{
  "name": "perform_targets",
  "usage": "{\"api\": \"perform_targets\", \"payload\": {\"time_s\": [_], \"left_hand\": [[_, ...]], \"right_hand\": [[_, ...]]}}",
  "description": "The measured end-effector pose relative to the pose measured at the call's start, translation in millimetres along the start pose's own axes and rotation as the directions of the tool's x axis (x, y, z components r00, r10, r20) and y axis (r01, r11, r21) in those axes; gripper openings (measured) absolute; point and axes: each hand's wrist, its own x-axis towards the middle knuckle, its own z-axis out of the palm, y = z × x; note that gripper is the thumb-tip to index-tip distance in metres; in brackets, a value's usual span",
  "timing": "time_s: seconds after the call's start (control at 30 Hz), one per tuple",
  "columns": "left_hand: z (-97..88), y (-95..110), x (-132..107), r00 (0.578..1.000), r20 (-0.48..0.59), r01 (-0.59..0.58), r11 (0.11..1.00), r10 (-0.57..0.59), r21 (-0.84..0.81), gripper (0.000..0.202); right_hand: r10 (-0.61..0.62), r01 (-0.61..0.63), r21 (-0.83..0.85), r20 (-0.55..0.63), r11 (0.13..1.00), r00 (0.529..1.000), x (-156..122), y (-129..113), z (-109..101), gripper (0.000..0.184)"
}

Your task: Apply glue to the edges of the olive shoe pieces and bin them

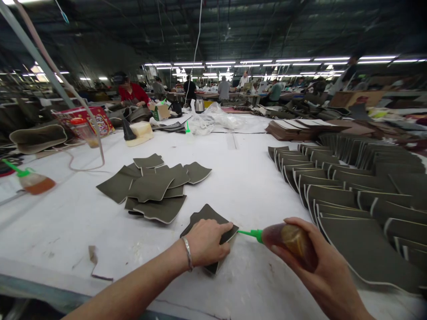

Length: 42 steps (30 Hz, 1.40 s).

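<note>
My left hand (207, 243), with a silver bracelet at the wrist, holds a dark olive-grey leather-like piece (207, 213) against the white table (243, 178). Its index finger stretches along the piece toward the right corner; the other fingers are bent and partly hidden. My right hand (322, 266) is wrapped round a squeeze bottle (289, 240) of amber-brown liquid, tilted onto its side. The bottle's green nozzle points left, its thin tip at the right corner of the piece. A loose pile of similar pieces (151, 184) lies beyond my left hand.
Overlapping rows of dark pieces (347, 195) stand at the right, before a brown stack (300, 129). At left are another green-nozzled bottle (36, 181), a hose (95, 129) and a yellowish block (140, 133). Clear plastic (213, 118) lies farther back. A person in red (133, 92) works across the table.
</note>
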Motion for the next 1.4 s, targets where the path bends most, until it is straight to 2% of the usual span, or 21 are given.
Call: {"api": "perform_targets", "payload": {"time_s": [0.07, 0.23, 0.4, 0.57, 0.7, 0.83, 1.0, 1.13, 1.3, 1.4], "left_hand": [[0.9, -1, -2, 1.000, 0.009, 0.001, 1.000, -0.001, -0.014, 0.057], [4.1, -1, -4, 1.000, 0.019, 0.003, 0.999, -0.002, -0.042, 0.057], [3.6, -2, -5, 0.999, 0.047, 0.018, 0.999, -0.016, -0.049, 0.058], [4.5, -2, -5, 0.999, 0.045, 0.011, 0.999, -0.009, -0.045, 0.059], [6.3, -4, -6, 1.000, 0.027, 0.004, 0.999, -0.003, -0.043, 0.056], [7.2, -4, -7, 1.000, 0.028, -0.004, 0.999, 0.006, -0.054, 0.058], [6.5, -3, -7, 1.000, 0.031, 0.008, 0.999, -0.006, -0.046, 0.057], [5.8, -2, -8, 0.999, 0.034, 0.009, 0.999, -0.007, -0.047, 0.057], [5.7, -2, -9, 0.999, 0.043, 0.021, 0.999, -0.019, -0.048, 0.057], [6.0, -2, -8, 0.999, 0.042, 0.016, 0.999, -0.015, -0.043, 0.057]], "right_hand": [[0.013, -0.013, 0.015, -0.003, 1.000, 1.000, -2, 0, 1, 0.043], [0.107, -0.116, 0.106, 0.082, 0.988, 0.991, -8, -5, 3, 0.042], [0.124, -0.129, 0.107, 0.052, 0.986, 0.991, -9, -7, 3, 0.044], [0.213, -0.239, 0.202, 0.143, 0.950, 0.967, -17, -15, 4, 0.042], [0.189, -0.207, 0.197, 0.104, 0.958, 0.976, -21, -11, 6, 0.043], [0.171, -0.214, 0.227, 0.194, 0.950, 0.966, -27, -14, 7, 0.042], [0.284, -0.311, 0.272, 0.133, 0.911, 0.950, -30, -25, 8, 0.043], [0.183, -0.239, 0.278, 0.214, 0.930, 0.960, -32, -21, 10, 0.042], [0.189, -0.218, 0.215, 0.146, 0.952, 0.971, -38, -14, 11, 0.042], [0.110, -0.165, 0.240, 0.226, 0.957, 0.968, -39, -13, 12, 0.042]]}}
